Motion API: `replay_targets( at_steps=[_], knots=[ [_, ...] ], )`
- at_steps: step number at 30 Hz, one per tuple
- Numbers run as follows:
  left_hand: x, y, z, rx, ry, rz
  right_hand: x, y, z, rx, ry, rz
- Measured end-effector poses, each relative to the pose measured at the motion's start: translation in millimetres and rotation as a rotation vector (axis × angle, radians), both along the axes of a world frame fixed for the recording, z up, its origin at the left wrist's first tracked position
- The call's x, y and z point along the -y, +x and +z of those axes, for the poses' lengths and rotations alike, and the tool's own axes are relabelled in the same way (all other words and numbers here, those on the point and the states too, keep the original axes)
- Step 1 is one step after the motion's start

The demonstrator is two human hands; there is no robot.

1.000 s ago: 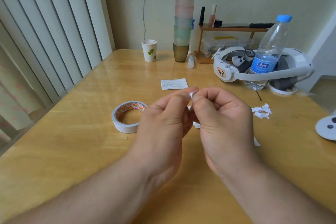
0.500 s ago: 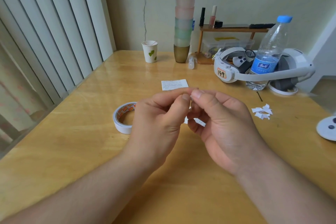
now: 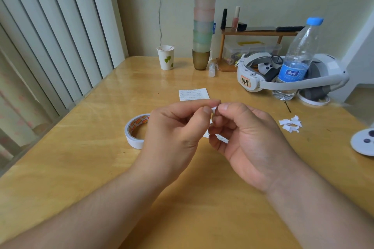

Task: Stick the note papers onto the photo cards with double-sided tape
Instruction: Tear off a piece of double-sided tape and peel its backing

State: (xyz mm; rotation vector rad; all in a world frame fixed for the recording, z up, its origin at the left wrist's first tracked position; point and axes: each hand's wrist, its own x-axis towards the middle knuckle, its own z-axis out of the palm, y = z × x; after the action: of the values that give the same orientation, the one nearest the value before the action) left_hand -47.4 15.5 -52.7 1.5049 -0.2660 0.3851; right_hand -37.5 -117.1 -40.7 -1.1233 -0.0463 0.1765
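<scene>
My left hand [image 3: 178, 131] and my right hand [image 3: 249, 139] meet above the middle of the wooden table [image 3: 81, 168]. Between their thumb and forefinger tips they pinch a tiny white piece of tape [image 3: 214, 109]. A white paper [image 3: 219, 138] lies on the table under my hands, mostly hidden. The roll of double-sided tape [image 3: 135, 130] lies flat just left of my left hand. A printed note paper [image 3: 193, 94] lies flat beyond my fingers. I cannot make out a photo card.
A pile of torn white backing scraps [image 3: 290, 124] lies to the right. Along the back stand a paper cup [image 3: 166, 57], a tall stack of coloured cups [image 3: 204, 16], a small wooden shelf [image 3: 257, 33], a white headset [image 3: 287, 75] and a water bottle [image 3: 297, 60]. Vertical blinds [image 3: 50, 36] line the left edge.
My hands have dropped slightly and my right hand has rolled palm-inward. The fingertips stay pinched together on the small white piece throughout.
</scene>
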Motion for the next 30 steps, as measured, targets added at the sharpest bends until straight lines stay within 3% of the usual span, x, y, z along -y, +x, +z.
replay_targets(
  at_steps=[17, 27, 30],
  knots=[
    [-10, 11, -14, 0.24, 0.319, 0.135, 0, 4, -5, -0.062, 0.009, 0.006],
    [10, 5, -9, -0.23, -0.226, -0.074, -5, 3, -7, -0.052, 0.077, 0.011],
    [11, 7, -11, -0.289, -0.312, -0.099, -8, 2, -8, -0.07, 0.1, 0.005]
  ],
)
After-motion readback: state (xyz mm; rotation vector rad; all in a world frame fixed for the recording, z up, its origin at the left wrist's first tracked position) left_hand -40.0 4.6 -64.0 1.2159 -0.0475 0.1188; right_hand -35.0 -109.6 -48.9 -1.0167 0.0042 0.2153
